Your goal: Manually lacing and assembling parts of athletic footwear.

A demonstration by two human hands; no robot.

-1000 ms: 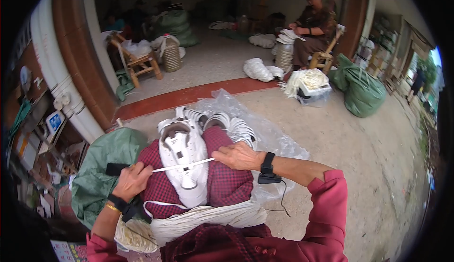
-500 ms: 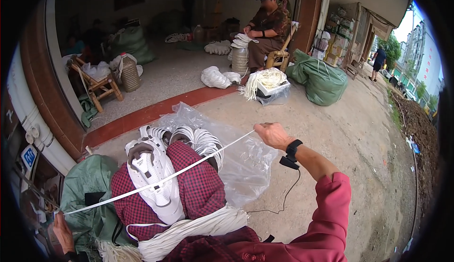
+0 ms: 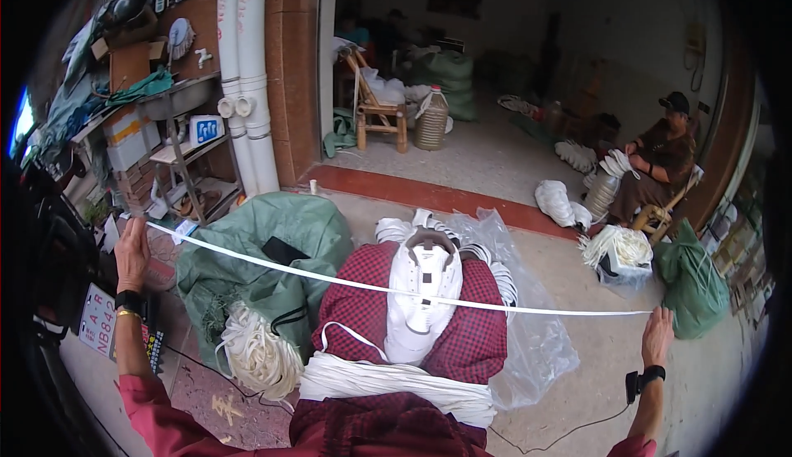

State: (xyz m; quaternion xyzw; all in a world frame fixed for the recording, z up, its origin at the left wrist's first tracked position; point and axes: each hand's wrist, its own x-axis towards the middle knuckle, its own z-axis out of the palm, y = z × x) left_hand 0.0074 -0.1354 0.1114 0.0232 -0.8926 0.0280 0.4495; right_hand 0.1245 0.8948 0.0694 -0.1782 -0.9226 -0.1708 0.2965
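A long white shoelace (image 3: 569,312) is stretched nearly straight between my two hands. My left hand (image 3: 132,255), raised at the far left, has its fingers closed on one end. Low on the right, my right hand (image 3: 657,336) pinches the other end. The lace passes over a white sneaker (image 3: 421,325) that rests toe toward me between my knees, which are covered by red-and-black checked cloth (image 3: 351,300). Whether the lace runs through the eyelets I cannot tell. A thick bundle of white laces (image 3: 396,384) lies across my lap. The sneaker's sole is hidden.
An opened green sack (image 3: 223,251) stands at my left with a bundle of pale laces (image 3: 260,354) before it. Clear plastic sheeting (image 3: 536,350) and striped white shoe pieces (image 3: 499,275) lie beyond my right knee. A seated person (image 3: 668,148) handles white pieces farther off.
My view has swung to the left. My arms are spread wider: the left hand has come up, the right has gone out and down, and the lace between them stays taut.
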